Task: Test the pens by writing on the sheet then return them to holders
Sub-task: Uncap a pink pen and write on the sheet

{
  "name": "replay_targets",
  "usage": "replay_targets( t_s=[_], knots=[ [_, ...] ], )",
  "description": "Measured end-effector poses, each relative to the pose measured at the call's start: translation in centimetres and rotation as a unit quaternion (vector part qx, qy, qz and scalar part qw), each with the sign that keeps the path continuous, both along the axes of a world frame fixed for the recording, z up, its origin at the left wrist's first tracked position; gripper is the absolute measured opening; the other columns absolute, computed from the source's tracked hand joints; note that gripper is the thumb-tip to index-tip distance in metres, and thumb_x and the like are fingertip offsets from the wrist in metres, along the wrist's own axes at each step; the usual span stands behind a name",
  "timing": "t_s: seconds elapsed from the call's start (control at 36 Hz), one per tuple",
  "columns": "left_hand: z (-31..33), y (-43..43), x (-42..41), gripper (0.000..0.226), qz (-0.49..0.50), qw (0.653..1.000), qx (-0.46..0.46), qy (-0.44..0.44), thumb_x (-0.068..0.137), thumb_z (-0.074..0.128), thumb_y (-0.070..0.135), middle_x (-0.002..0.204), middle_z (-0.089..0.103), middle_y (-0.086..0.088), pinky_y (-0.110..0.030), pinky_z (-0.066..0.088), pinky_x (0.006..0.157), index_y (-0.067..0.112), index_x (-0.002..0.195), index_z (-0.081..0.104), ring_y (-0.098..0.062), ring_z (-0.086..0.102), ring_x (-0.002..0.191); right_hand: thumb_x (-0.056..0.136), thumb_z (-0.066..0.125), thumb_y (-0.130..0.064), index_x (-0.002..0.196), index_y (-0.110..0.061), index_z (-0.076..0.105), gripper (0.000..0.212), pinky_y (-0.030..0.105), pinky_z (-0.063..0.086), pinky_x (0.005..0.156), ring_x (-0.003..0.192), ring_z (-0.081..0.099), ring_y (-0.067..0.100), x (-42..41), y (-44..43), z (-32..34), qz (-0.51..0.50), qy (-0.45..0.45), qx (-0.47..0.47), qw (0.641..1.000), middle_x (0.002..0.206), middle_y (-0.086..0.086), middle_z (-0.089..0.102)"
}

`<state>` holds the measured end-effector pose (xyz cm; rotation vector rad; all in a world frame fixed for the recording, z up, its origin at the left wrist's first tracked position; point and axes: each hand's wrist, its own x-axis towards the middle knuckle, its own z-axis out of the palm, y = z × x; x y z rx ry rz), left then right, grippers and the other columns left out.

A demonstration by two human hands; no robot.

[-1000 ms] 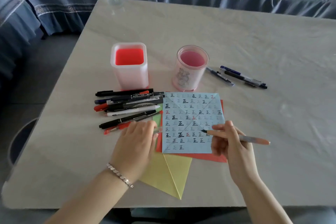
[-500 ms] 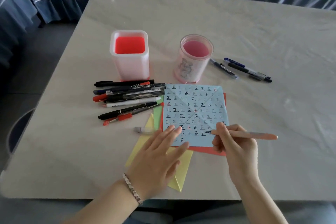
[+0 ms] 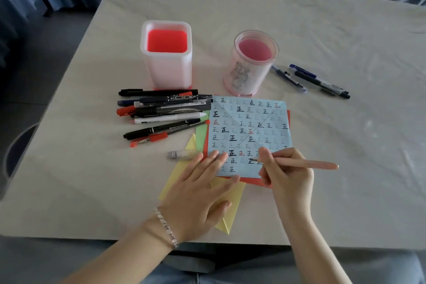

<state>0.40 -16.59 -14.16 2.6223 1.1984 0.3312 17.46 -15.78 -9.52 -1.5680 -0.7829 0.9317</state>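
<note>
Grips a pink pen (image 3: 306,164) in the right hand (image 3: 285,177), thumb and fingers pinched round the barrel near its tip, with the tip down on the near rows of the blue sheet (image 3: 249,127); presses the left hand (image 3: 198,193) flat, fingers straight and spread, fingertips on the near left corner of that sheet, palm over a yellow sheet (image 3: 228,191); wears a bracelet (image 3: 166,226) on the left wrist; notes the blue sheet lying mid-bench (image 3: 345,145), covered in rows of small written characters in black, red and grey, stacked over a red-orange sheet (image 3: 258,182) and a green sheet (image 3: 201,136) whose edges show; notes a square holder (image 3: 167,57) upright beyond the sheet to the left, red inside, and a round holder (image 3: 253,64) upright just beyond the sheet's far edge, pink inside; records a pile of pens (image 3: 166,110) lying between the square holder and the sheet's left edge; records three dark pens (image 3: 315,80) lying to the right of the round holder; finds a pale translucent cap (image 3: 182,154) just left of the left fingertips.
</note>
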Motion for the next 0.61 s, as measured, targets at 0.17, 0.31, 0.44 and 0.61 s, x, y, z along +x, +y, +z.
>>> replay_targets(
  t_s=[0.17, 0.31, 0.44, 0.61],
  knots=[
    [0.2, 0.1, 0.1, 0.045, 0.005, 1.000, -0.013, -0.001, 0.087, 0.040, 0.042, 0.143, 0.039, -0.016, -0.035, 0.010, 0.113, 0.025, 0.127, 0.053, -0.026, 0.024, 0.136, 0.077, 0.072, -0.014, 0.057, -0.005, 0.046, 0.034, 0.016, 0.041, 0.043, 0.044, 0.049, 0.009, -0.8, 0.2, -1.1, -0.039, -0.069, -0.009, 0.997, 0.050, 0.013, 0.053],
    [0.2, 0.0, 0.0, 0.044, 0.010, 0.999, -0.035, -0.029, 0.089, 0.040, 0.042, 0.144, 0.037, -0.016, -0.033, 0.010, 0.114, 0.025, 0.127, 0.056, -0.025, 0.023, 0.137, 0.080, 0.066, -0.007, 0.054, -0.008, 0.043, 0.034, 0.011, 0.038, 0.049, 0.046, 0.049, 0.001, -0.9, -0.1, -2.1, -0.037, -0.113, -0.015, 0.993, 0.045, -0.005, 0.051],
    [0.4, 0.0, 0.1, 0.044, 0.012, 0.998, -0.043, -0.035, 0.089, 0.040, 0.042, 0.143, 0.038, -0.016, -0.032, 0.008, 0.115, 0.024, 0.125, 0.058, -0.026, 0.024, 0.137, 0.080, 0.066, -0.005, 0.054, 0.000, 0.042, 0.036, 0.011, 0.033, 0.048, 0.048, 0.042, 0.007, -1.0, -0.4, -2.6, -0.020, -0.157, -0.006, 0.987, 0.050, 0.006, 0.044],
    [0.5, -0.1, 0.1, 0.044, 0.012, 0.998, -0.044, -0.034, 0.089, 0.040, 0.042, 0.143, 0.039, -0.016, -0.033, 0.010, 0.114, 0.024, 0.126, 0.058, -0.026, 0.025, 0.136, 0.080, 0.065, -0.005, 0.055, 0.005, 0.040, 0.037, 0.013, 0.031, 0.046, 0.048, 0.039, 0.008, -1.0, -0.5, -2.6, -0.008, -0.185, -0.014, 0.983, 0.050, 0.008, 0.043]
  ],
)
